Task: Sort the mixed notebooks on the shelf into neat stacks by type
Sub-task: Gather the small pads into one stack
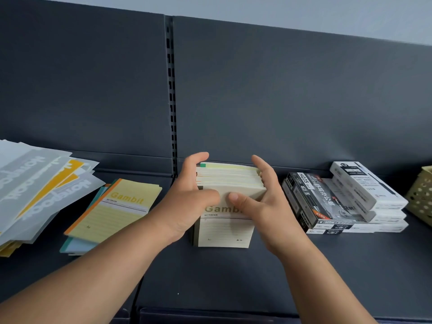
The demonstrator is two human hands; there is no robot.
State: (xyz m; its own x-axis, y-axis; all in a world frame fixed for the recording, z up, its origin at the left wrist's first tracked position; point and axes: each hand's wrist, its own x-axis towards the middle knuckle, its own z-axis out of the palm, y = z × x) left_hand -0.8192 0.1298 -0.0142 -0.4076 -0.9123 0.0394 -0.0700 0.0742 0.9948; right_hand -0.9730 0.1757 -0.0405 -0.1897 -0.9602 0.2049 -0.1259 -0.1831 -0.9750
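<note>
A stack of cream Gambit notebooks (225,230) stands in the middle of the dark shelf (233,281). My left hand (187,202) grips its left side and my right hand (261,195) grips its right side, with both thumbs pressed on the top cover. The far edges of the stack fan out between my fingers. To the left lies a smaller skewed pile with a yellow Gambit notebook (117,209) on top of blue and green ones. At the far left sits a messy heap of larger grey, white and yellow notebooks (35,190).
Black and white boxes (339,202) are stacked to the right of the middle stack. A pale green perforated basket (420,195) pokes in at the right edge. The shelf's dark back panel (280,101) rises right behind everything.
</note>
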